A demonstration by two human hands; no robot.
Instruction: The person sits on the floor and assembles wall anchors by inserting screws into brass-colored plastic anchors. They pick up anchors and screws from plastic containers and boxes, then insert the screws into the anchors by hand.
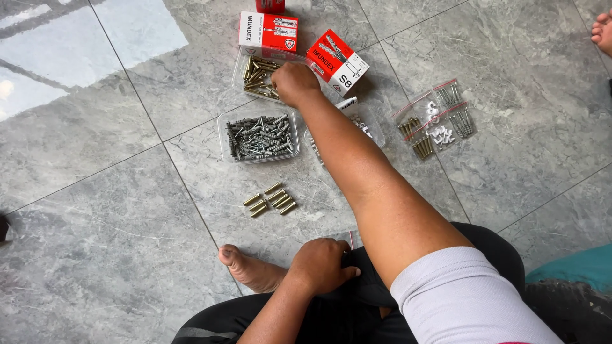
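My right hand (293,83) reaches far forward into a clear plastic tray of brass-coloured anchors (255,73). Its fingers curl down among the pieces, and what they grip is hidden. My left hand (322,264) rests on my black trousers near the knee, fingers curled with nothing visible in them. Several loose brass anchors (271,199) lie in a small group on the grey tiled floor. Between that group and the brass tray stands a clear tray of grey wall plugs (258,137).
Two red-and-white boxes (268,30) (336,62) lie by the brass tray. Another clear tray (370,121) sits partly under my forearm. Small zip bags of screws and white clips (433,121) lie to the right. My bare foot (252,267) is near; another person's toes (602,32) show top right.
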